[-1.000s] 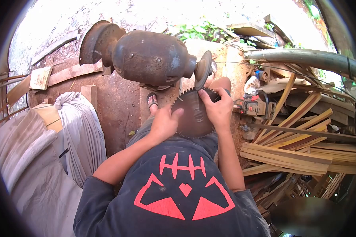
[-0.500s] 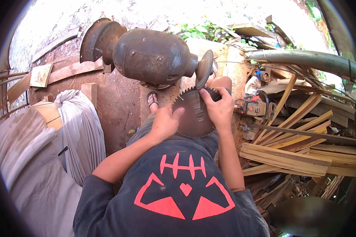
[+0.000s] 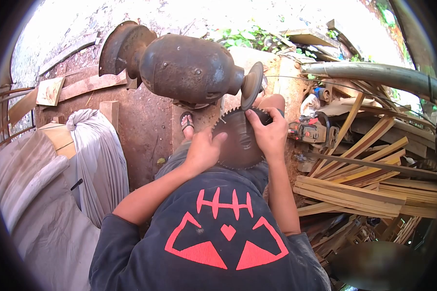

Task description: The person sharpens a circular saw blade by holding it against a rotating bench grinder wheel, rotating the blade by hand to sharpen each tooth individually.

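A dark circular saw blade (image 3: 235, 138) with a toothed rim is held between my two hands, over my lap. My left hand (image 3: 205, 150) grips its left edge, thumb on the near face and fingers behind. On the upper right edge my right hand (image 3: 269, 130) pinches the blade, thumb flat on its face close to the teeth. The blade's top teeth are right at the lower edge of a grinding wheel (image 3: 252, 86). That wheel sits on the right end of a rusty bench grinder (image 3: 187, 68), which has a wider disc (image 3: 117, 48) on its left end.
A chainsaw (image 3: 308, 131) lies to my right, beside stacked wooden strips (image 3: 349, 194). A metal pipe (image 3: 369, 71) crosses the upper right. Grey cloth (image 3: 94, 155) drapes over something on my left. Wooden boards (image 3: 90, 85) lie behind it.
Hardly anything differs. The view has shifted very slightly, and both hands keep the same hold on the saw blade at the grinding wheel.
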A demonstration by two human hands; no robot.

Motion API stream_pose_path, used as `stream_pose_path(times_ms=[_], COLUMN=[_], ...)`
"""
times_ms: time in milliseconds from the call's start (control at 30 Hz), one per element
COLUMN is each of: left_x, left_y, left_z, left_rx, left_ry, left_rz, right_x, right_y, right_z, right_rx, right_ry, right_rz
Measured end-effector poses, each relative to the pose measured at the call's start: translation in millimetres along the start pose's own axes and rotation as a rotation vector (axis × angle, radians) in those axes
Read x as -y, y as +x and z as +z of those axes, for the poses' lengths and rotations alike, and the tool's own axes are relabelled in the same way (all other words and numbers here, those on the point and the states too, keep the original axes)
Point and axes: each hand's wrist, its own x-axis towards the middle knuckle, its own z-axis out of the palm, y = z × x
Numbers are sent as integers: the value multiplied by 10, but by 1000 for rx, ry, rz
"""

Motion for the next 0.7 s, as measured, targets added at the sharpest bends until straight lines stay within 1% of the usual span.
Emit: stream_pose_path(times_ms=[567, 700], left_x=[2, -93], left_y=[-4, -36], left_z=[-9, -50], left_rx=[9, 17], left_ry=[-41, -45], left_rz=[21, 8], right_x=[26, 38], right_y=[-21, -23], right_z=[-15, -28], right_rx=[5, 14], right_ry=[1, -21], right_rz=[18, 24])
